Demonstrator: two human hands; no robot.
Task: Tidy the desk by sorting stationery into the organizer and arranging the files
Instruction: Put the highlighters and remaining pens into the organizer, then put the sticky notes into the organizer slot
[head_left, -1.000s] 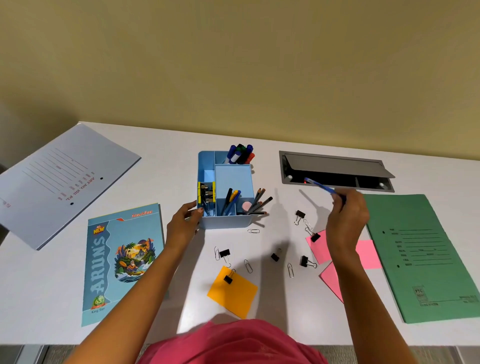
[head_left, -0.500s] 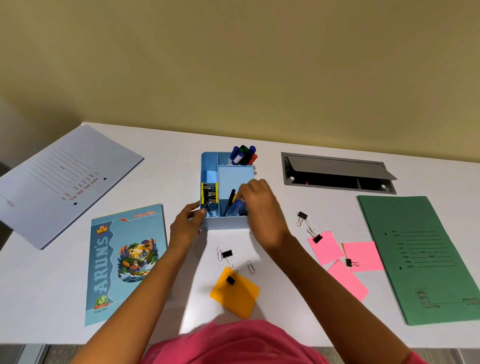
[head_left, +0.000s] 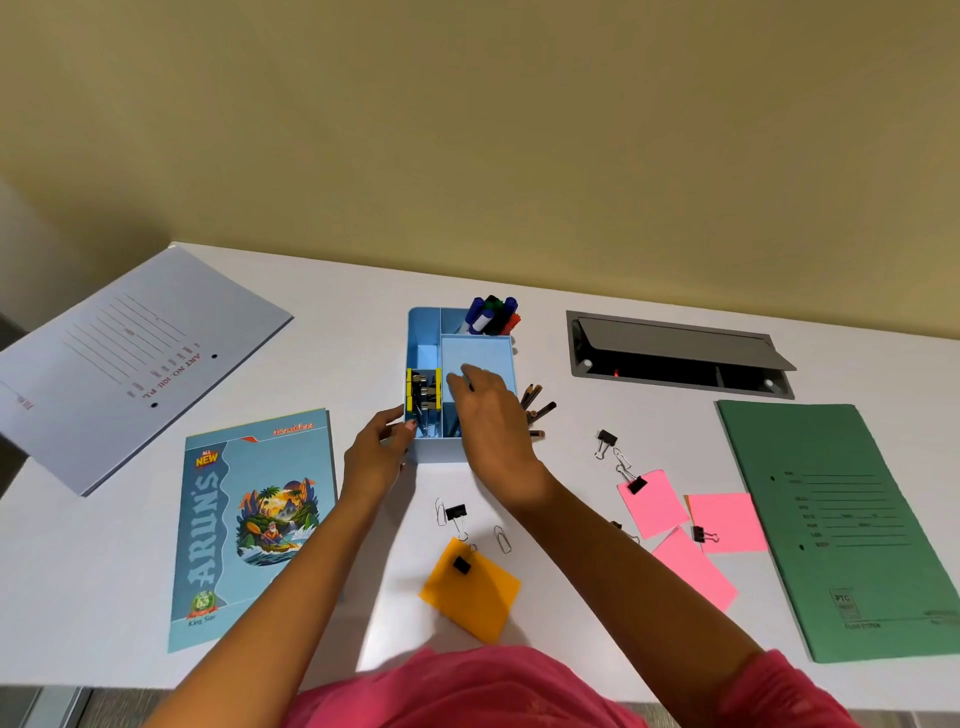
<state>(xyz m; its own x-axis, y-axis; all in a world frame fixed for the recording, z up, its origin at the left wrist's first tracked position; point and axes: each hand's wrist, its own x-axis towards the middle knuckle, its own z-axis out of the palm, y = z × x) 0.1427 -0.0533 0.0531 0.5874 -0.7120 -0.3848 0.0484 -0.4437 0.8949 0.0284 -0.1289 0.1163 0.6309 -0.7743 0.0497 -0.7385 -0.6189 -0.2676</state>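
The light-blue organizer (head_left: 478, 353) stands mid-desk. Markers (head_left: 491, 314) fill its back slot, and yellow-and-black binder clips (head_left: 423, 389) sit in a left slot. My left hand (head_left: 376, 457) grips its front-left corner. My right hand (head_left: 491, 415) lies over the front pen slot, fingers pointing into it and hiding what is there; a thin dark tip shows at the fingertips. Pencils (head_left: 537, 410) stick out to the right of that hand. A green file (head_left: 841, 530) lies at the right and a pale grey file (head_left: 130, 358) at the left.
Loose binder clips (head_left: 605, 441) and paper clips (head_left: 501, 538) lie in front of the organizer, with pink notes (head_left: 654, 501) and an orange note (head_left: 472, 592). A blue notebook (head_left: 249, 525) lies front left. An open grey cable hatch (head_left: 675, 353) is set into the desk behind.
My right hand carried a blue pen from the right side over to the organizer and now rests over its front slot. The pen is out of sight. My left hand stayed on the corner.
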